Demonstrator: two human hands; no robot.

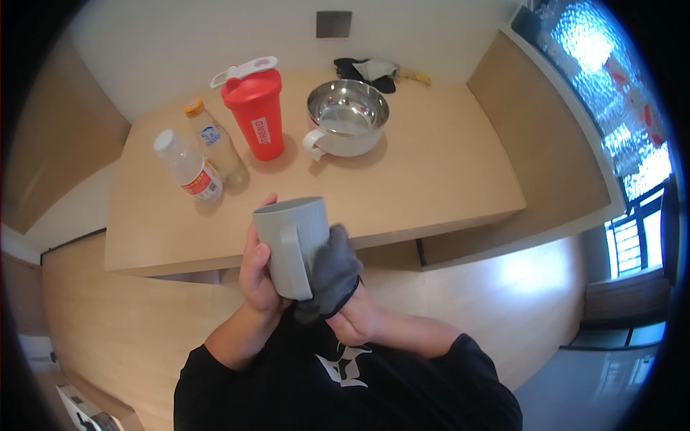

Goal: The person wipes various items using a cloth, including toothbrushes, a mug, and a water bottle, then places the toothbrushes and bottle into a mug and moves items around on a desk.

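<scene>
A grey mug (277, 248) with its handle towards me stands upright between my hands, in front of the desk's near edge. My left hand (259, 272) is bare and closed round its left side and lower part. Over my right hand (337, 280) is a dark grey cloth, perhaps a glove or mitt, pressed against the mug's right side; the fingers inside are hidden. Beyond the mug, on the wooden desk (431, 183), stand a clear bottle with a white cap (188, 167), a bottle with an orange cap (218, 143), a red shaker bottle (259, 118) and a steel-lined bowl with a white handle (347, 121).
At the back of the desk lie a black and grey cloth item (372, 73) and something yellow beside it. A wooden side panel (544, 151) bounds the desk at right, below a bright textured window (593, 54). A box (89, 412) sits on the floor at lower left.
</scene>
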